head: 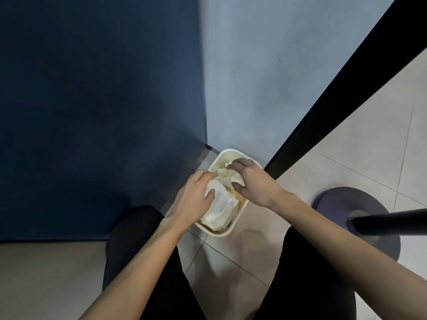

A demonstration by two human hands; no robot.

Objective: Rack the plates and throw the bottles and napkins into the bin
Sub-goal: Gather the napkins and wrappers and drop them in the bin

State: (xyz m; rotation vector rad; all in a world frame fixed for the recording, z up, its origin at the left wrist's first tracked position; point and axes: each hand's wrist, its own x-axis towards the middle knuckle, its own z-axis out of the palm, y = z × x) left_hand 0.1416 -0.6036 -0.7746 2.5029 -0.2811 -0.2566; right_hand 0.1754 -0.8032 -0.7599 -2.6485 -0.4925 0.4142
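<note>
As both hands meet over the bin (218,234), the left hand (193,197) curls its fingers round the napkins (223,209) inside, and the right hand (254,181) grips the crumpled ones just beyond with bent fingers.

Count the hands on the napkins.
2. The left hand holds folded napkins at the near end of the bin; the right hand holds crumpled ones farther back. Neither is hidden.

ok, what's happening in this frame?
A person stands over a small cream bin on the tiled floor. The left hand and the right hand both curl their fingers over a wad of white napkins that fills most of the bin.
</note>
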